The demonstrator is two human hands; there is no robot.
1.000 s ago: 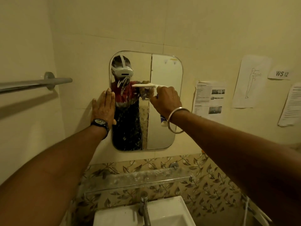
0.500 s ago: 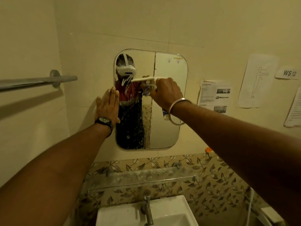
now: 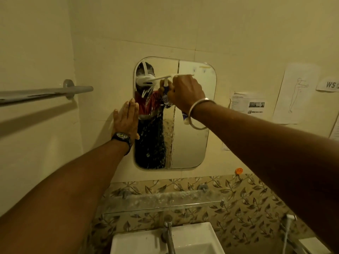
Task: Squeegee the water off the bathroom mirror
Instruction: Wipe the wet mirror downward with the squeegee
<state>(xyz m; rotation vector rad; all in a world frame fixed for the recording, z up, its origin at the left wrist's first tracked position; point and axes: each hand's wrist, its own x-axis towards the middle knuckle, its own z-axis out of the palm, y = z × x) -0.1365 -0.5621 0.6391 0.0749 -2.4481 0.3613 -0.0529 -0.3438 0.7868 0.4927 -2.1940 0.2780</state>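
Cream wall tile surrounds the mirror (image 3: 192, 140). We record the right hand (image 3: 185, 92) clenched round the squeegee (image 3: 165, 77) handle, its blade level against the upper glass. We note the left hand (image 3: 126, 120) flat, fingers straight, on the tile at the mirror's left edge. Droplets streak the lower left glass. Below sit a shelf (image 3: 165, 200), tap (image 3: 169, 235) and sink (image 3: 201, 235); a rail (image 3: 45, 92) stands left.

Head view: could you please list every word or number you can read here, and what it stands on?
"WS 1", cut off by the frame edge: white paper slip.
Printed sheet with photos: too small to read.
Orange sticker: blurred.
Watch dial: too small to read.
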